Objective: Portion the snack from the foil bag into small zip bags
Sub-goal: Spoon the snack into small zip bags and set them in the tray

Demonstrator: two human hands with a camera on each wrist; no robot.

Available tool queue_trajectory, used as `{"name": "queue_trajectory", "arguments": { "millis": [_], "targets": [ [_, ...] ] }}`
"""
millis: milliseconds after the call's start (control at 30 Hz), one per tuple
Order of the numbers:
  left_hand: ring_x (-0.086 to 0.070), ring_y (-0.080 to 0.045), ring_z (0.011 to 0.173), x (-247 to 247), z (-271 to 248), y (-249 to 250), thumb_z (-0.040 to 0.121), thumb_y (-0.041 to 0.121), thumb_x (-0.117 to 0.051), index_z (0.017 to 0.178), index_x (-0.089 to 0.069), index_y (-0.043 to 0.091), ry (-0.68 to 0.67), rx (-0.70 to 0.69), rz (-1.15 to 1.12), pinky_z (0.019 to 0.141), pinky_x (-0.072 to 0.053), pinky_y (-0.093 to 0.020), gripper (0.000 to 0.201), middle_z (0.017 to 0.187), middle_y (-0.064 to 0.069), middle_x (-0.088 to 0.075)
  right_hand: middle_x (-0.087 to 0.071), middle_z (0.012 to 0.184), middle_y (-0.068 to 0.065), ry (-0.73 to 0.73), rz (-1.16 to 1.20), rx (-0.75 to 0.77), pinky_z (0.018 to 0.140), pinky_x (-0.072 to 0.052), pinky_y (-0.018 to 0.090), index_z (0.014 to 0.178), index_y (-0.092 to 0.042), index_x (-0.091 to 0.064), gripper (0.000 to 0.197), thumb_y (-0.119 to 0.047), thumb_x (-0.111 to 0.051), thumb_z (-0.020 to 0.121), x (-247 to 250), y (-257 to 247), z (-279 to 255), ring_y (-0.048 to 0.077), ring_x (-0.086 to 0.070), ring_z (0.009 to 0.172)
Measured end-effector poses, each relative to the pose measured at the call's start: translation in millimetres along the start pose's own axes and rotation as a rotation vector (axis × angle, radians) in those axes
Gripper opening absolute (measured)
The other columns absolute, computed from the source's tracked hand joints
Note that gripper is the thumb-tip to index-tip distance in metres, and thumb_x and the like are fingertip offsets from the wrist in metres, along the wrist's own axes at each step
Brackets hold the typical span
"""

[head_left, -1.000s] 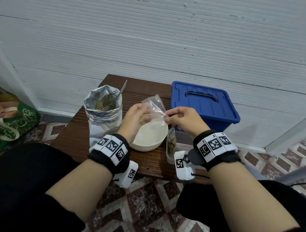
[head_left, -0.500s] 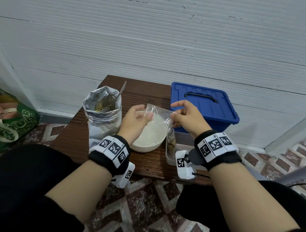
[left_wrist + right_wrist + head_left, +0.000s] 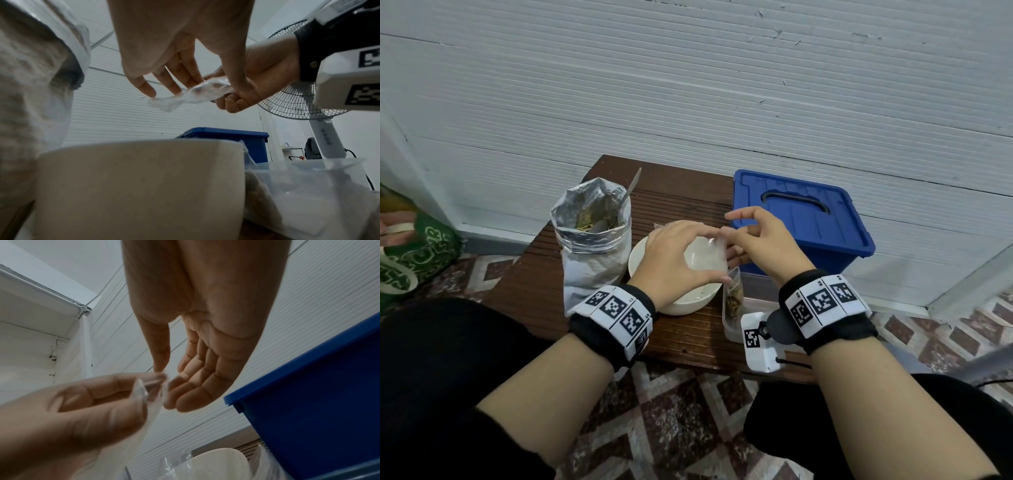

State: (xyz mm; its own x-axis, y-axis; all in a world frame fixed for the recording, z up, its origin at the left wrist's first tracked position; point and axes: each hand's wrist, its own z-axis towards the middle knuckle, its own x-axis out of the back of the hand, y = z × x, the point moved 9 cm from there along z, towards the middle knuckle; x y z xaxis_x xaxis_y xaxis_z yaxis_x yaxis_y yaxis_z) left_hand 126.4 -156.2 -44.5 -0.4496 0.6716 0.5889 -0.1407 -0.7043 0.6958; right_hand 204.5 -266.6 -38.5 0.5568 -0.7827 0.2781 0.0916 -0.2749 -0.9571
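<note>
An open foil bag [image 3: 594, 240] of dried snack stands at the table's left with a spoon handle [image 3: 634, 181] sticking out. Over the white bowl [image 3: 674, 303] both hands hold an empty clear zip bag [image 3: 707, 255]. My left hand [image 3: 681, 253] pinches its left edge [image 3: 150, 394] between thumb and fingers. My right hand [image 3: 760, 240] pinches its right end [image 3: 222, 90], the other fingers loosely spread. The zip bag [image 3: 191, 95] sags crumpled between the hands. A filled zip bag [image 3: 734, 298] stands in a clear tub [image 3: 753, 294].
A blue lidded box [image 3: 801, 219] sits at the back right, close behind my right hand. The small brown table [image 3: 681, 192] stands against a white ribbed wall. A green bag [image 3: 410, 260] lies on the floor at left; a fan [image 3: 298, 100] stands to the right.
The zip bag was held up and spread between the hands; now the hands have closed in and dropped lower over the bowl, and the bag lies flatter and crumpled.
</note>
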Motion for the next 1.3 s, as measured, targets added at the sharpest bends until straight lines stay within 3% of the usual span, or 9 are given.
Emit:
{"name": "queue_trajectory", "arguments": {
  "millis": [100,200,367,533,633,833,1033,1300],
  "targets": [
    [-0.051,0.004,0.106,5.4,0.2,-1.0,0.060,0.047,-0.085,0.101,-0.060,0.039,0.045,0.014,-0.070,0.104,-0.038,-0.043,0.049,0.102,0.028,-0.058,-0.068,0.079,0.009,-0.014,0.063,-0.039,0.071,-0.058,0.040,0.115,-0.011,-0.054,0.022,-0.010,-0.058,0.093,-0.4,1.9,-0.4,0.017,-0.065,0.062],
    [-0.052,0.008,0.104,9.7,0.5,-4.2,0.059,0.046,-0.085,0.093,-0.060,0.043,0.092,0.052,-0.143,0.102,-0.040,-0.040,0.043,0.099,0.026,-0.062,-0.070,0.086,0.017,-0.039,0.060,-0.037,0.074,-0.058,0.041,0.115,-0.011,-0.055,0.031,-0.002,-0.063,0.086,-0.6,2.6,-1.2,0.018,-0.066,0.066],
    [-0.053,0.011,0.101,10.7,0.4,-4.8,0.058,0.045,-0.086,0.090,-0.062,0.043,0.098,0.087,-0.161,0.102,-0.041,-0.035,0.039,0.096,0.023,-0.064,-0.066,0.066,0.006,0.002,-0.003,0.008,0.074,-0.059,0.043,0.112,-0.009,-0.058,0.033,0.002,-0.067,0.082,2.5,0.7,-3.0,0.018,-0.067,0.066],
    [-0.053,0.010,0.101,14.3,3.0,-1.3,0.059,0.044,-0.086,0.088,-0.060,0.047,0.092,0.106,-0.150,0.094,-0.037,-0.015,0.039,0.096,0.020,-0.064,-0.063,0.065,0.003,0.034,-0.051,0.040,0.067,-0.060,0.032,0.112,-0.008,-0.058,0.030,0.003,-0.064,0.084,3.2,-9.5,-3.9,0.010,-0.065,0.059],
    [-0.053,0.011,0.099,18.2,3.2,0.1,0.058,0.043,-0.087,0.091,-0.064,0.041,0.083,0.119,-0.148,0.085,-0.033,-0.001,0.041,0.097,0.018,-0.064,-0.061,0.061,0.001,0.048,-0.049,0.042,0.066,-0.060,0.031,0.110,-0.007,-0.058,0.028,0.004,-0.064,0.084,2.0,-13.3,-7.7,0.007,-0.063,0.056],
    [-0.050,0.017,0.097,22.1,3.9,3.8,0.058,0.041,-0.088,0.098,-0.067,0.033,0.062,0.131,-0.150,0.082,-0.033,0.002,0.046,0.101,0.018,-0.063,-0.060,0.063,0.003,0.076,-0.059,0.061,0.059,-0.056,0.024,0.108,-0.009,-0.059,0.026,0.003,-0.063,0.085,2.1,-21.6,-13.6,0.004,-0.061,0.052],
    [-0.046,0.025,0.095,21.7,3.9,5.4,0.058,0.039,-0.089,0.108,-0.065,0.034,0.038,0.150,-0.151,0.080,-0.032,0.005,0.056,0.102,0.023,-0.057,-0.060,0.067,0.007,0.121,-0.045,0.072,0.063,-0.059,0.030,0.106,-0.010,-0.059,0.025,0.003,-0.063,0.085,4.9,-24.0,-11.5,0.015,-0.062,0.060],
    [-0.046,0.019,0.099,16.3,5.7,1.3,0.060,0.040,-0.087,0.118,-0.064,0.032,-0.001,0.122,-0.112,0.085,-0.031,0.002,0.064,0.102,0.026,-0.053,-0.062,0.065,0.003,0.144,-0.029,0.079,0.068,-0.060,0.032,0.103,-0.012,-0.060,0.024,0.004,-0.060,0.084,5.0,-20.1,-5.6,0.015,-0.064,0.064]
  ]
}}
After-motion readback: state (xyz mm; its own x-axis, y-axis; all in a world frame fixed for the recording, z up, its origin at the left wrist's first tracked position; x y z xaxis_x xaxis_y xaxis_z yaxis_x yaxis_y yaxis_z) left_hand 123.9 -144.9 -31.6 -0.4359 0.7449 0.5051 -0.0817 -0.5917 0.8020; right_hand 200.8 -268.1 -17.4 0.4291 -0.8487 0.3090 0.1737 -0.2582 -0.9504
